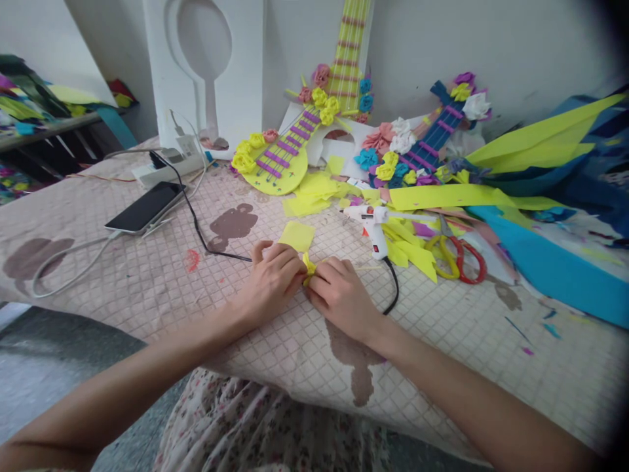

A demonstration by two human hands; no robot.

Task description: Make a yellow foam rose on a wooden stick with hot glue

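Observation:
A small piece of yellow crepe paper (308,265) is pinched between my two hands over the table's front part. My left hand (276,278) grips it from the left with bent fingers, and my right hand (341,295) closes on its right side. A thin pale stick seems to extend right from behind my right hand. Just beyond my hands lies a flat yellow paper square (297,235). The white glue gun (371,229) rests to the right of it, its black cord curving down beside my right hand.
Yellow-and-red scissors (459,259) lie right of the glue gun, near blue crepe paper (555,269). Decorated paper guitars (280,160) stand at the back. At left are a phone (145,208), a power strip (170,167) and cables across the cloth (162,295).

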